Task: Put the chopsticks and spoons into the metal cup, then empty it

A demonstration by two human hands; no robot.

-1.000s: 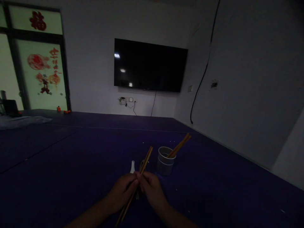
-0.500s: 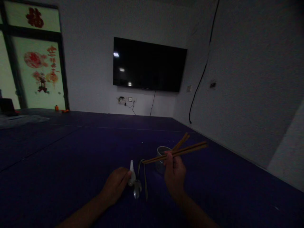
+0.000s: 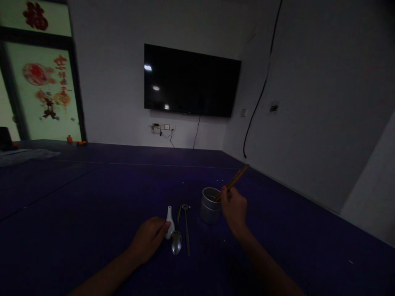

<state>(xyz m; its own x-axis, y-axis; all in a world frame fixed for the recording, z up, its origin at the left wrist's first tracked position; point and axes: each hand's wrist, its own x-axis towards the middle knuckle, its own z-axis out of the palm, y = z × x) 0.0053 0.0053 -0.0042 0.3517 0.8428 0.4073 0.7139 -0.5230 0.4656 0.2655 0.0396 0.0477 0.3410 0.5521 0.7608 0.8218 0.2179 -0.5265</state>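
My right hand (image 3: 233, 209) is closed on a pair of wooden chopsticks (image 3: 234, 181), whose lower ends sit inside a small metal cup (image 3: 210, 204) on the dark purple floor mat. My left hand (image 3: 148, 238) rests on the mat with curled fingers touching a white ceramic spoon (image 3: 169, 220). Beside that spoon lie a metal spoon (image 3: 177, 238) and a slim metal utensil (image 3: 186, 228), side by side just left of the cup.
The purple mat (image 3: 92, 197) spreads across the whole floor. A black TV (image 3: 191, 80) hangs on the far wall above a power socket with cables. A white wall runs along the right. A glass door with red decorations (image 3: 43, 86) is at the far left.
My right hand took the chopsticks away from my left hand, swung them right and lowered their tips into the cup. My left hand settled on the white spoon.
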